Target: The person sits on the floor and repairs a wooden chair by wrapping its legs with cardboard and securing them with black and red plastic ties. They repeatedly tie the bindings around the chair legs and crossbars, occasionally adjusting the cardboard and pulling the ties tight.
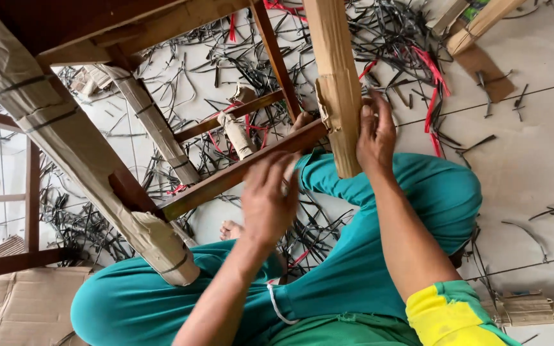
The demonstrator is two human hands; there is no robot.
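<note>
A dark wooden chair lies tipped in front of me, its legs wrapped in brown cardboard. My right hand (374,131) grips the cardboard-wrapped leg (336,83) near its lower end, where the wrap is torn. My left hand (269,195) hovers, blurred, with fingers spread just below the chair's brown crossbar (226,181), close to it; it holds nothing that I can see. Another wrapped leg (65,138), bound with black straps, slants across the left. I sit on the floor in teal trousers (418,192).
Cut black and red plastic straps (392,38) litter the white tiled floor (527,154). Flat cardboard (20,304) lies at the lower left, another cardboard piece (482,64) at the upper right. A bare foot (231,229) shows under the crossbar. More wooden frames stand at the left.
</note>
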